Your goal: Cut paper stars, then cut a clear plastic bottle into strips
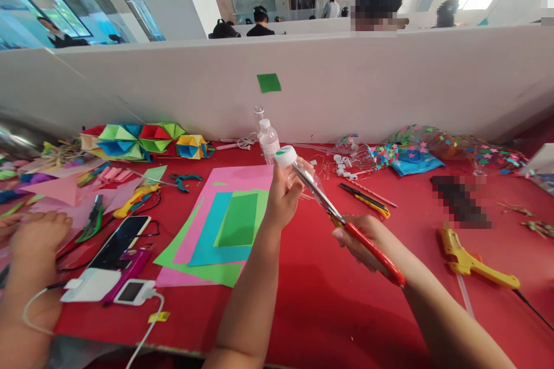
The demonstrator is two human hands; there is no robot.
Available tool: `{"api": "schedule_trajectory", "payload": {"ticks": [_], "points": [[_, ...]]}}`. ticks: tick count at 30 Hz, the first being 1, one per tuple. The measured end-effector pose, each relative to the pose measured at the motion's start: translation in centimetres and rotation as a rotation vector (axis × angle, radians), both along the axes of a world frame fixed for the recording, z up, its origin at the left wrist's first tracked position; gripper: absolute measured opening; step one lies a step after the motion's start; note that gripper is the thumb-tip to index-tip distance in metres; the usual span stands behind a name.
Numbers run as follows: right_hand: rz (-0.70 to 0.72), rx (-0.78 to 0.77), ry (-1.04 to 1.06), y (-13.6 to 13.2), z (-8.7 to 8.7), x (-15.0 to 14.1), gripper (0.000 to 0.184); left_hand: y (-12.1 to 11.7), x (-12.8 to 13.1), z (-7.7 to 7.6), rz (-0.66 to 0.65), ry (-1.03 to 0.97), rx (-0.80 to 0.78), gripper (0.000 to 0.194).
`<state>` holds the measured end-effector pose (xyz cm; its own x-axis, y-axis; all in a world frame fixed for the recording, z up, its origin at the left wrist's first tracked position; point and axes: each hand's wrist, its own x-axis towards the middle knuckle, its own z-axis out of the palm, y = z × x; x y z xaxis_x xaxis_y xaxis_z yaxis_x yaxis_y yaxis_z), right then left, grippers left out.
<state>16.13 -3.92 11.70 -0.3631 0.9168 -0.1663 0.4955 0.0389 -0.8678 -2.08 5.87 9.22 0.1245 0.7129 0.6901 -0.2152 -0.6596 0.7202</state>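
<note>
My left hand (282,199) is closed around the neck of a clear plastic bottle (308,180). Its white cap (285,155) points up and left and carries a small green mark; fingers hide part of the clear body. In my right hand (367,240) is a pair of red-handled scissors (322,198). The metal blades look close together and reach up to the bottle beside my left fingers; I cannot tell whether plastic lies between them. Below and left, sheets of green, blue and pink paper (208,229) lie stacked on the red table (318,294).
Another person's hand (41,236) rests at the left, near green-handled pliers, phones and a power bank. Two bottles (268,139) stand by the white partition (194,86). A box cutter (366,200) and a yellow glue gun (476,262) with its cord lie right.
</note>
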Motion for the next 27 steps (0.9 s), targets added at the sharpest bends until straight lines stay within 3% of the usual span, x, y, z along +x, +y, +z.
{"api": "schedule_trajectory", "payload": {"ticks": [13,20,27], "points": [[-0.024,-0.055,0.032,0.1,-0.4,0.2,0.051,0.0,0.1,-0.2,-0.015,-0.024,-0.042,0.029],[0.094,-0.081,0.06,-0.2,-0.6,0.9,0.05,0.8,-0.9,-0.3,0.127,-0.28,-0.277,0.025],[-0.01,-0.05,0.001,0.3,0.2,1.1,0.048,0.1,-1.3,0.3,-0.144,-0.307,-0.399,0.047]]}}
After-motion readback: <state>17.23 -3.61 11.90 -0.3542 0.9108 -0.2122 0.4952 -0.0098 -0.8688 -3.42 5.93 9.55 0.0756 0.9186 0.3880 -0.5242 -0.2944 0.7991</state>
